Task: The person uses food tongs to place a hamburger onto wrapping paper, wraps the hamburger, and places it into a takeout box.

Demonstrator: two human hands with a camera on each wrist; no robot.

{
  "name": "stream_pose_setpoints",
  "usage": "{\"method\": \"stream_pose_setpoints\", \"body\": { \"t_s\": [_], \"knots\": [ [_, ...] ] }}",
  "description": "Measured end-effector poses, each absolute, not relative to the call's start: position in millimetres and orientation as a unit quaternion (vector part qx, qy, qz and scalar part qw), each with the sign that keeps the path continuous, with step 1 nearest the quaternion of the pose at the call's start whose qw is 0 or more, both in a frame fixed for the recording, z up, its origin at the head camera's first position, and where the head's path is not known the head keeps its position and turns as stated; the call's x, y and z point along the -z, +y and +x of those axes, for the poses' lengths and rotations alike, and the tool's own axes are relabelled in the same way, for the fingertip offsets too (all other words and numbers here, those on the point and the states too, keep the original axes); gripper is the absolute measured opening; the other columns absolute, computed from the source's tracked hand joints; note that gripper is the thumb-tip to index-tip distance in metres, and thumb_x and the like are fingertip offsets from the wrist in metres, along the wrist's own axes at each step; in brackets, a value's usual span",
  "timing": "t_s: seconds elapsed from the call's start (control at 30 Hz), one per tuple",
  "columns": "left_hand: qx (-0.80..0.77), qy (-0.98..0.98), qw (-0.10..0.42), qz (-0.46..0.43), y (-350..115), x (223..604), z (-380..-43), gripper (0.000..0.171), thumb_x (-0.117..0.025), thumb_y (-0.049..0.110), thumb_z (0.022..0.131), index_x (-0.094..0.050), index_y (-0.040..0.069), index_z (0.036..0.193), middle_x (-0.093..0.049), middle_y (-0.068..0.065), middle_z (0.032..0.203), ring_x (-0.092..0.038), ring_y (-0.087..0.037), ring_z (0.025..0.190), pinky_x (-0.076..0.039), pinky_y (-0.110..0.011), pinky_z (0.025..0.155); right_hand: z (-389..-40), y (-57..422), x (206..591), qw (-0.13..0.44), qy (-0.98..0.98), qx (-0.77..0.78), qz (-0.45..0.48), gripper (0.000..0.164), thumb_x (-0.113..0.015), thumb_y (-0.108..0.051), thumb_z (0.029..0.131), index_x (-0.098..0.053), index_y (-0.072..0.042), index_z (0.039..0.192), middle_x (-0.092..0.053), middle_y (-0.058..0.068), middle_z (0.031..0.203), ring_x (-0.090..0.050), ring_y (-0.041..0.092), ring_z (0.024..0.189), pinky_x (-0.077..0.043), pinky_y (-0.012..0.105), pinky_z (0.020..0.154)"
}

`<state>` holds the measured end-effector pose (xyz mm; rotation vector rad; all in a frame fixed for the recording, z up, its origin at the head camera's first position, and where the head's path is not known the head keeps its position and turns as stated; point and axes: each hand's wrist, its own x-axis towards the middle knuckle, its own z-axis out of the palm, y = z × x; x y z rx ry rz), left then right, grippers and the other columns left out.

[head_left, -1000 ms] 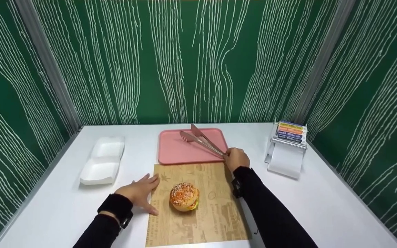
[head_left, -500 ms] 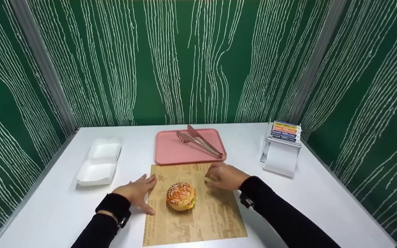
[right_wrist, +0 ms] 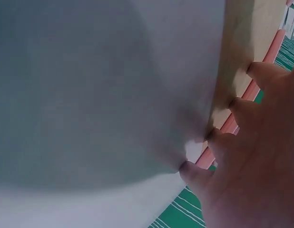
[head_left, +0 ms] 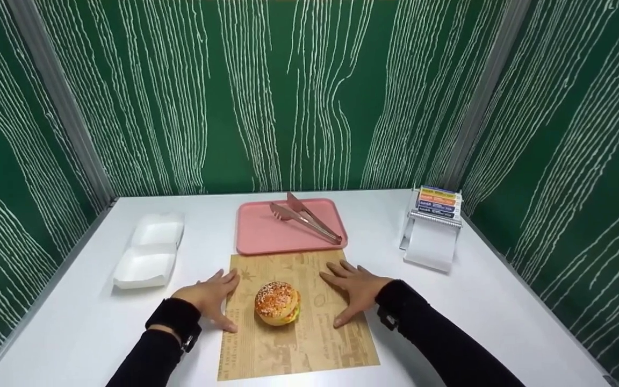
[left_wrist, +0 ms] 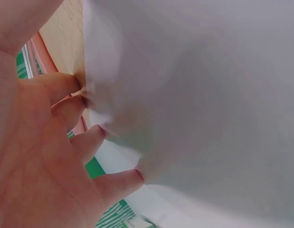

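A burger with a sesame bun point(head_left: 277, 303) sits on a printed brown paper sheet point(head_left: 320, 344), left of its middle. My left hand point(head_left: 208, 299) rests with spread fingers at the sheet's left edge; in the left wrist view its fingertips point(left_wrist: 130, 179) touch the white table and the sheet's border. Over the right part of the sheet lies my right hand point(head_left: 357, 290), fingers spread and thumb toward me. The right wrist view shows its fingertips point(right_wrist: 235, 103) down on the paper and, for the little finger, the table. Neither hand holds anything.
Behind the paper is a pink tray point(head_left: 256, 231) with metal tongs point(head_left: 309, 219) lying on it. An open white takeout box point(head_left: 151, 252) stands at the left. At the right is a metal dispenser with a paper roll point(head_left: 430, 244) and labelled boxes point(head_left: 438, 203) on top.
My right hand has let go of the tongs on the tray, come back toward me and spread out on the paper's right side. The left hand has stayed at the left edge.
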<state>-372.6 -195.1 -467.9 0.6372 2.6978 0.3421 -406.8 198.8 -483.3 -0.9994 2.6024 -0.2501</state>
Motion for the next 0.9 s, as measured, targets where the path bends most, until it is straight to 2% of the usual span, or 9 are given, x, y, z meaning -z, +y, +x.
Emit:
{"method": "stream_pose_setpoints", "body": {
  "t_s": [0.5, 0.67, 0.9],
  "knots": [
    [-0.131, 0.954, 0.188, 0.194, -192.4, 464.4, -363.8, 0.123, -0.097, 0.043, 0.069, -0.03, 0.0, 0.163, -0.016, -0.023, 0.171, -0.013, -0.043, 0.158, -0.023, -0.065, 0.122, -397.6, 195.8, 487.9, 0.17, 0.921, 0.1, -0.336, 0.118, -0.088, -0.054, 0.08, -0.021, -0.011, 0.168, -0.007, 0.02, 0.174, -0.002, 0.048, 0.158, -0.008, 0.069, 0.124],
    [-0.118, 0.956, 0.187, 0.195, -185.6, 455.9, -364.1, 0.121, -0.098, 0.039, 0.069, -0.031, 0.0, 0.162, -0.017, -0.023, 0.171, -0.013, -0.044, 0.158, -0.023, -0.066, 0.122, -394.1, 198.2, 484.2, 0.168, 0.926, 0.098, -0.324, 0.119, -0.087, -0.057, 0.079, -0.022, -0.012, 0.168, -0.008, 0.019, 0.174, -0.002, 0.048, 0.158, -0.008, 0.069, 0.124],
    [-0.091, 0.957, 0.184, 0.203, -183.3, 454.5, -362.2, 0.12, -0.097, 0.04, 0.07, -0.031, 0.0, 0.162, -0.019, -0.022, 0.171, -0.014, -0.046, 0.157, -0.022, -0.068, 0.121, -384.0, 200.0, 482.8, 0.167, 0.93, 0.088, -0.316, 0.12, -0.085, -0.062, 0.079, -0.021, -0.013, 0.168, -0.008, 0.019, 0.174, -0.003, 0.048, 0.158, -0.01, 0.07, 0.123]
  ]
}}
